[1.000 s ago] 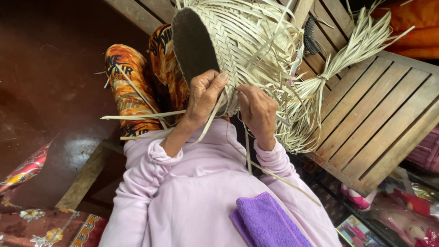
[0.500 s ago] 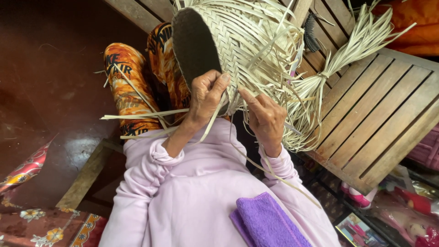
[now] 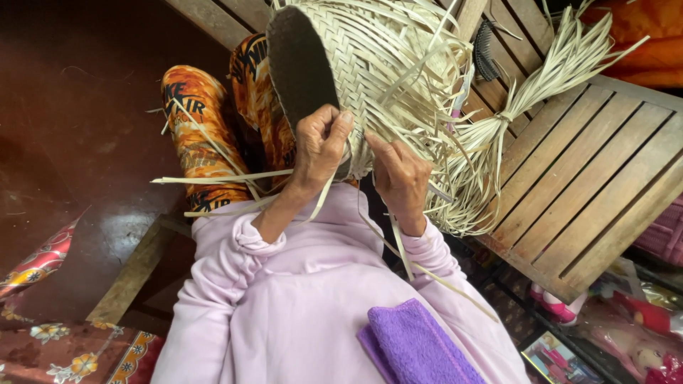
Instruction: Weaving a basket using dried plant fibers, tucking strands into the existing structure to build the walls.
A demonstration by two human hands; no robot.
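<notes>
A half-woven straw basket [image 3: 377,78] fills the upper centre of the frame, its dark opening turned to the left. The left hand [image 3: 321,146] sits at the basket's lower rim, its grip pinched together on a pale straw strip [image 3: 220,178] that runs out toward the left. The right hand [image 3: 402,178], just beside it, has its grip closed on the loose strands [image 3: 462,192] of the woven edge. A tied straw bundle [image 3: 541,78] lies on the slatted wooden surface [image 3: 590,178] at right.

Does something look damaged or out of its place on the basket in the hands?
Nothing looks damaged. The woven basket has many loose strips hanging from its unfinished edge, where the left hand and right hand grip it.
</notes>
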